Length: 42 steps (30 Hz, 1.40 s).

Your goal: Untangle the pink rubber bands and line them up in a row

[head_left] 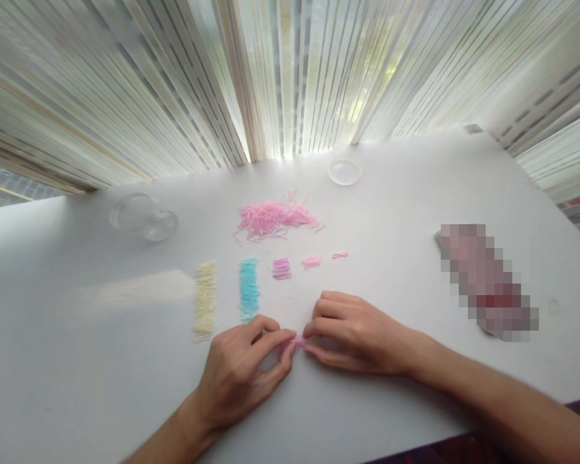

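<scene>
Between the fingertips of both hands is a small bunch of pink strands (298, 342), thin like little elastic bands. My left hand (246, 361) pinches its left end with thumb and forefinger. From the other side, my right hand (350, 332) has its thumb and fingers closed on the right end. Just beyond my hands lie sorted rows of such strands: a pale yellow row (204, 301), a blue row (249, 290), a short purple row (281, 269), a few pink pieces (312, 261) and a small pink loop (339, 255). Farther back sits a loose pink heap (273, 218).
Two clear round containers or lids (134, 211) stand at the back left of the white table (101, 367), and a clear round dish (345, 172) at the back. A blurred-out pinkish object (486, 283) lies to the right. Striped curtains (290, 77) hang along the far edge.
</scene>
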{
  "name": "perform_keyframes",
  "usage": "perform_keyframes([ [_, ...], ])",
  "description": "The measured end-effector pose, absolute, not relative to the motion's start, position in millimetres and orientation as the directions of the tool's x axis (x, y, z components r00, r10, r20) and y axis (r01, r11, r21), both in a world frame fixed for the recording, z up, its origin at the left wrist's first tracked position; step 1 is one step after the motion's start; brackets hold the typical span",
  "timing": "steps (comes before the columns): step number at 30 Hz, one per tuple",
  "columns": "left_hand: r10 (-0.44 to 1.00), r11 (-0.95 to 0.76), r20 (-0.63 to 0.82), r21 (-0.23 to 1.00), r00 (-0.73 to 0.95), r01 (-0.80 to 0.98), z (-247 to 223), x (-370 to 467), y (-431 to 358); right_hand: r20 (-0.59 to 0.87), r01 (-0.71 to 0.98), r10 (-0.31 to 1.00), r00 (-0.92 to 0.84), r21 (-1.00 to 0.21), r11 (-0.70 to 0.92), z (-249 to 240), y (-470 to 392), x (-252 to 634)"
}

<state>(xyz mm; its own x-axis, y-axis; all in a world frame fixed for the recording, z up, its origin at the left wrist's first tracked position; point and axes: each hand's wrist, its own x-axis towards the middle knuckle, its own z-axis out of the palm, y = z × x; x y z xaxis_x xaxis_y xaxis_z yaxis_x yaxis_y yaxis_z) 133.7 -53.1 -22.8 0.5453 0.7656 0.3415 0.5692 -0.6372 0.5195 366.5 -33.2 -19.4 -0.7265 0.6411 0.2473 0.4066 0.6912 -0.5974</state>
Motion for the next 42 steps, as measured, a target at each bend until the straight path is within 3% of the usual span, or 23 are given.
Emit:
perform_keyframes([
  [22, 0.768, -0.627, 0.325, 0.558, 0.552, 0.544, -27.4, 129.7, -53.9, 0.354, 0.374, 0.659, -0.664, -0.606, 0.702, -27.8, -34.2, 358.9],
  [42, 0.77, -0.626, 0.338, 0.562, 0.542, 0.54, -26.6, 129.6, -55.1, 0.31, 0.271, 0.718, -0.623, -0.776, 0.57, -23.4, -30.4, 369.2],
])
